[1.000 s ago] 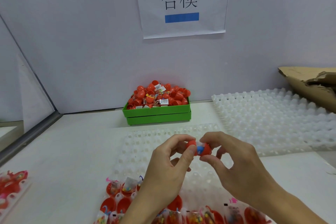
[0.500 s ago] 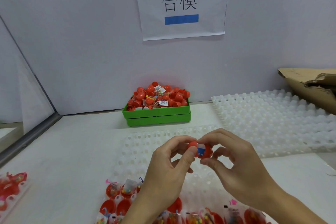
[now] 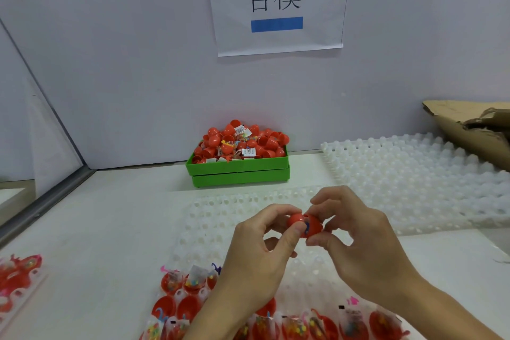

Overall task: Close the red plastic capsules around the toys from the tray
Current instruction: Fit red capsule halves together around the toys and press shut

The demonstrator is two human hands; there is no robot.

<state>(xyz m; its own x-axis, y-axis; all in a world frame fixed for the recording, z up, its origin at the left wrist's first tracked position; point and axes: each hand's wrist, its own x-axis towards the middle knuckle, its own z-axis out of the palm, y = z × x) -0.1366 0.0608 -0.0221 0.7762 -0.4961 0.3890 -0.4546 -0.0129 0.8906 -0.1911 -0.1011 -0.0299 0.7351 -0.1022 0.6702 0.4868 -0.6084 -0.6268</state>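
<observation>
Head camera, looking down at your bench: nearest you, along the bottom edge, the white tray point(image 3: 193, 234) carries a row of open red capsule halves point(image 3: 190, 306) with bagged toys point(image 3: 194, 276) sitting in them. A second loaded tray point(image 3: 16, 279) pokes in at the far left edge.

Just above that row, both your hands meet over the tray. Your left hand point(image 3: 256, 259) pinches one side of the red capsule point(image 3: 303, 225), thumb and forefinger curled round it. Your right hand point(image 3: 361, 243) pinches the other side, thumb below, forefinger hooked over the top. The capsule is held in the air between your fingertips, above the bare sockets of the tray. Its two halves sit together at a slight angle, and a sliver of blue shows at the seam between them, so you cannot call it fully shut from here.

Further back on the right lies another white socket tray point(image 3: 414, 174), and torn brown cardboard point(image 3: 469, 130) rests on its far corner. At the back, against the wall, a green bin point(image 3: 237, 171) is heaped with red capsules and toy packets. Above it hangs a paper sign point(image 3: 276, 3) with two black characters and a blue bar.
</observation>
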